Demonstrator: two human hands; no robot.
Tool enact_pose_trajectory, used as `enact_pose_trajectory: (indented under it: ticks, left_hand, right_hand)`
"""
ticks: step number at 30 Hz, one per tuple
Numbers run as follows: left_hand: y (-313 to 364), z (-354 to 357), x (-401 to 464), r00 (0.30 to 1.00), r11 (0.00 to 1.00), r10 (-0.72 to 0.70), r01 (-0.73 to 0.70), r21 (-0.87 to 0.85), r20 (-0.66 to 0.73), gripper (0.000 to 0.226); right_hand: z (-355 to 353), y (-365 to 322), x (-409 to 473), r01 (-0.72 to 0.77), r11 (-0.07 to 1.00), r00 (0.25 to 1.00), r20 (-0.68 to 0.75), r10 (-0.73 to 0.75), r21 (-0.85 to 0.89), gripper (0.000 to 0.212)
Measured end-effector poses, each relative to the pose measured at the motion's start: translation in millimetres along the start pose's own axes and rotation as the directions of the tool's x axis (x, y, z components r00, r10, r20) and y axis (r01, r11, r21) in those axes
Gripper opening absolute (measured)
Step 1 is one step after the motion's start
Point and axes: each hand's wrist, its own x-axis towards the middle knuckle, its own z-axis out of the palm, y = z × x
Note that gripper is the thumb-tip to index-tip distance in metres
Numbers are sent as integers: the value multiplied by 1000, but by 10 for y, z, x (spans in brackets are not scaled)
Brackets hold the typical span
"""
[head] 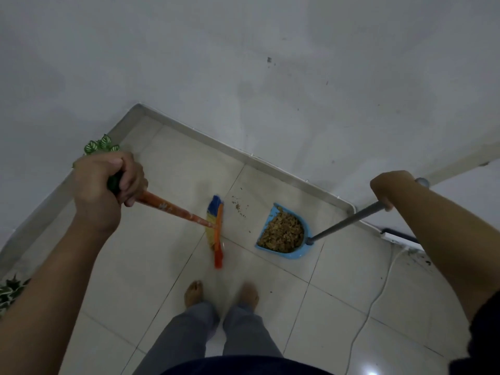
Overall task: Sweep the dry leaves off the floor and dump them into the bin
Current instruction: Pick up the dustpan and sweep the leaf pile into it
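The left hand [108, 182] grips the broom [215, 226] tight and the right hand [387, 190] grips the dustpan [282, 232] pole so it sits flat, full of leaves, with a few crumbs [239, 207] waiting just beside the dustpan

Left hand [108, 182] fisted, right hand [389, 189] curled — arms outstretched

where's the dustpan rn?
Head view, right of centre: the blue dustpan sits on the tiled floor near the wall skirting, full of dry leaves, right of the broom head.
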Motion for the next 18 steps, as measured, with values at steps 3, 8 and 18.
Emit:
enact_pose_trajectory:
  ticks: [3, 8, 18]
  left_hand:
    - [8, -12, 5, 1000, 1000, 10, -10, -20, 0, 40]
    - [-2, -151, 5, 999, 997, 27, -25, -75, 20, 35]
    - [97, -794, 337, 974, 980, 93, -53, -192, 207, 45]
  right_hand:
    - [55, 14, -9, -3, 1000, 999, 35, 3, -1, 28]
    - [67, -59, 6, -39, 998, 999, 28, 41, -51, 41]
    - [-809, -2539, -1072, 821, 291, 569, -671, -476, 490, 61]
